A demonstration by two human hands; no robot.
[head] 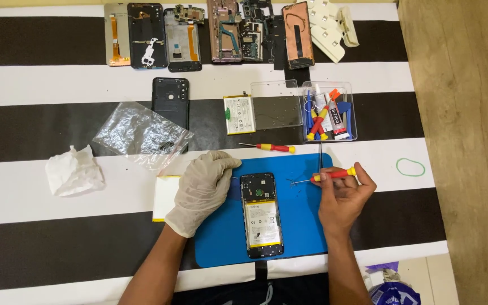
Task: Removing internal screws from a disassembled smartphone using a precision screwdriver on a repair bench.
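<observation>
From the head camera, the gloved left hand (201, 189) lies flat and loosely spread, palm down, on the edge of a blue rectangular work mat (297, 226), gripping nothing. Just to its right lies an opened black phone with its back off and battery showing (261, 214). Beyond the phone, the bare right hand (343, 195) pinches a red-and-yellow-handled screwdriver (326, 175) between curled fingers, its tip pointing left over the mat. Under both hands spreads a black-and-white striped cloth (40, 85); wooden flooring (470, 113) runs past the right hand. Above the hands sit a clear plastic tray of tools (350, 107) and a row of dismantled phone parts (210, 34).
</observation>
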